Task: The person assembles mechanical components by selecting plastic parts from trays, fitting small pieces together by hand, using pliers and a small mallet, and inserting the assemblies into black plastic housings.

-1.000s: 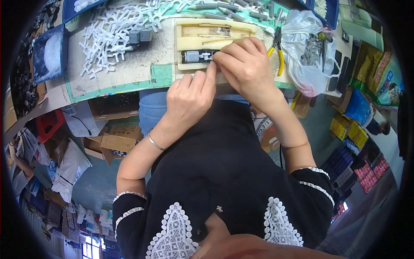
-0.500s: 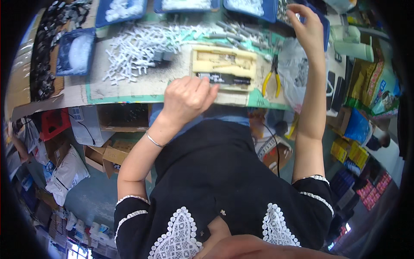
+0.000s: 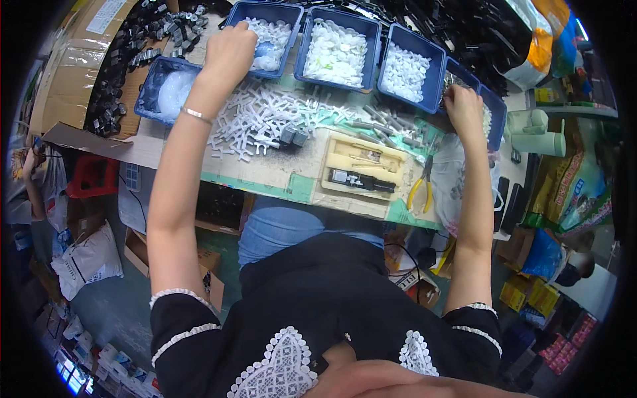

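Note:
My left hand (image 3: 229, 50) is closed, fingers curled, at the left side of a blue tray (image 3: 300, 14) of small white plastic pieces (image 3: 271, 33); its fingertips are partly hidden. My right hand (image 3: 464, 109) reaches into a small blue bin (image 3: 462, 69) of tiny metallic pieces, fingertips pinched together. What either hand holds, if anything, cannot be made out. Between my arms, near the table's front edge, a cream fixture block (image 3: 367, 154) holds a black elongated part (image 3: 361, 180) in its lower slot. Pliers with yellow handles (image 3: 421, 191) lie just right of it.
White branched plastic pieces (image 3: 255, 119) are heaped mid-table beside grey cylinders (image 3: 385, 126). More blue trays (image 3: 379, 63) line the back. Black parts (image 3: 109, 99) lie at left by a cardboard box (image 3: 70, 73). A plastic bag (image 3: 458, 176) sits under my right forearm.
My left hand has left the fixture block and moved up to the blue tray at the back. My right hand has lowered into the small bin. The whole view has shifted, showing more of the table's back.

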